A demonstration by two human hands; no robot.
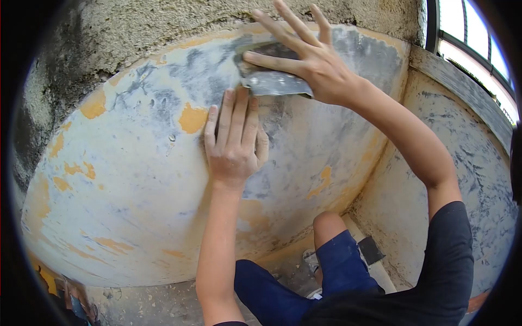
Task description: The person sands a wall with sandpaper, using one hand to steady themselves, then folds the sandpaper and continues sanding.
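My left hand [234,144] lies flat on the patchy white wall [147,201], fingers stretched upward, holding nothing. Its fingertips reach just below a dark, worn sheet of sandpaper [277,84]. With fingers spread, my right hand [323,65] presses that sheet against the upper wall. The fingertips of the right hand are slightly blurred. A pale grey, shiny strip shows along the sheet's lower edge. Grey smudges and orange-yellow patches [193,118] mark the wall around both hands.
Rough bare plaster [163,27] borders the wall above. A side wall [451,163] meets it at a corner on the right, below a metal railing [476,60]. A dark square piece [371,250] lies by my knee. The floor [163,304] is dusty.
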